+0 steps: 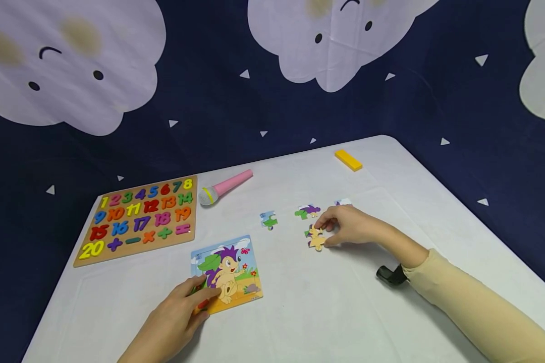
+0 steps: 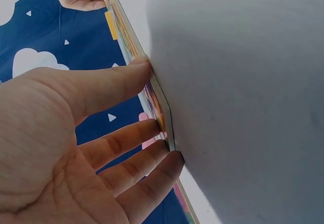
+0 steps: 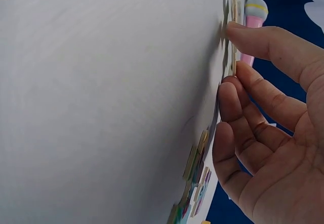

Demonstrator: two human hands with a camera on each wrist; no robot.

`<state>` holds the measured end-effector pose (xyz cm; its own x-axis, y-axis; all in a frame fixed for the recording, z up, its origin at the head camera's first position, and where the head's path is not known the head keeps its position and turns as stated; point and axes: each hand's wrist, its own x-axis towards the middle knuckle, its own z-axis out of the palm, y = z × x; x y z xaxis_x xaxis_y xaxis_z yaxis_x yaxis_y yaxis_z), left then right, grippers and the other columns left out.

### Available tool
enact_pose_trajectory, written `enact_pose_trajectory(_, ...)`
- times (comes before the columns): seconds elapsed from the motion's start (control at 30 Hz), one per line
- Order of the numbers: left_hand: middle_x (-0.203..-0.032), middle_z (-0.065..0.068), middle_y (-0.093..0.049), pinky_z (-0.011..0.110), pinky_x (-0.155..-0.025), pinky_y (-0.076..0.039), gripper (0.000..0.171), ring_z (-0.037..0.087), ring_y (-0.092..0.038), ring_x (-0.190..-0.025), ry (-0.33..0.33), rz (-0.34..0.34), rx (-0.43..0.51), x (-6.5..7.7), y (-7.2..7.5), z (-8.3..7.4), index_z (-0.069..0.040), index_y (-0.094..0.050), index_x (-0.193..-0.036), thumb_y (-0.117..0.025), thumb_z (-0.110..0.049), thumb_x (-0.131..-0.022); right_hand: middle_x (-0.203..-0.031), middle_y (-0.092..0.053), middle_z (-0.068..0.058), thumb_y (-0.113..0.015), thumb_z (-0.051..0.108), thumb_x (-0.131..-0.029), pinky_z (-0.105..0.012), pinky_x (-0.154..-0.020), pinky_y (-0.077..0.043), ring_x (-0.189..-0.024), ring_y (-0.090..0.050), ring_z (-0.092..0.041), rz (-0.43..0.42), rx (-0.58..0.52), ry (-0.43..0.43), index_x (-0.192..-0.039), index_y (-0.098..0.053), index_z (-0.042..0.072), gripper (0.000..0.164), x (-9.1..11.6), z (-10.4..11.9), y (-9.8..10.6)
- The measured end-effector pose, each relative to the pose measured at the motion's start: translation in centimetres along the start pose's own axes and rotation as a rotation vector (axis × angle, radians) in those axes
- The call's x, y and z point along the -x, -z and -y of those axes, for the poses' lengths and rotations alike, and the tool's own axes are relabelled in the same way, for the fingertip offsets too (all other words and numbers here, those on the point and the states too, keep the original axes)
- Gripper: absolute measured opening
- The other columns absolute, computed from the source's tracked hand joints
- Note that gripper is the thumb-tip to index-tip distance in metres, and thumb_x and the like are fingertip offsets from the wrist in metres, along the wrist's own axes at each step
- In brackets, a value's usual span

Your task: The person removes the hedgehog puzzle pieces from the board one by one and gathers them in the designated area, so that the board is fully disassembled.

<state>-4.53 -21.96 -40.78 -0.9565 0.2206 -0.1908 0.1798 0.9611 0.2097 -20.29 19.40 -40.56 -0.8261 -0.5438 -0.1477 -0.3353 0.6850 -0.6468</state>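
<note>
My left hand (image 1: 177, 307) holds the lower left corner of a square hedgehog picture puzzle (image 1: 229, 285); its index finger lies over the picture. In the left wrist view, the thumb and fingertips (image 2: 174, 158) sit along the puzzle's edge. Farther right, my right hand (image 1: 351, 226) pinches a beige jigsaw piece (image 1: 317, 241) between thumb and index finger. The right wrist view has that jigsaw piece (image 3: 233, 49) edge-on, with its shadow beside it on the white cloth. Behind it lie a green-and-purple piece (image 1: 308, 210) and another piece (image 1: 343, 201), partly hidden by the hand. A blue-and-green piece (image 1: 269, 220) lies between puzzle and hand.
A wooden number board (image 1: 141, 219) with coloured digits lies at the left of the white table (image 1: 300, 312). Beside it is a pink toy microphone (image 1: 231, 184). A yellow block (image 1: 348, 160) sits near the back edge. A black bracket (image 1: 390, 276) shows under the right wrist.
</note>
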Motion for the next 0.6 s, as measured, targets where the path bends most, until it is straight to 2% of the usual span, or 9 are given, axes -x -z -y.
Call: enact_pose_trajectory(0.6, -0.149, 0.009, -0.063, 0.058, -0.104, -0.06, 0.041, 0.034, -0.064, -0.134, -0.003, -0.011, -0.003, -0.06, -0.12, 0.11, -0.034, -0.076, -0.129, -0.087, -0.022, -0.092, -0.109, -0.074, 0.0, -0.093, 0.011, -0.081, -0.028, -0.088, -0.054, -0.098, -0.063, -0.015, -0.003, 0.017, -0.026, -0.114, -0.079, 0.011, 0.036, -0.19, -0.09, -0.19)
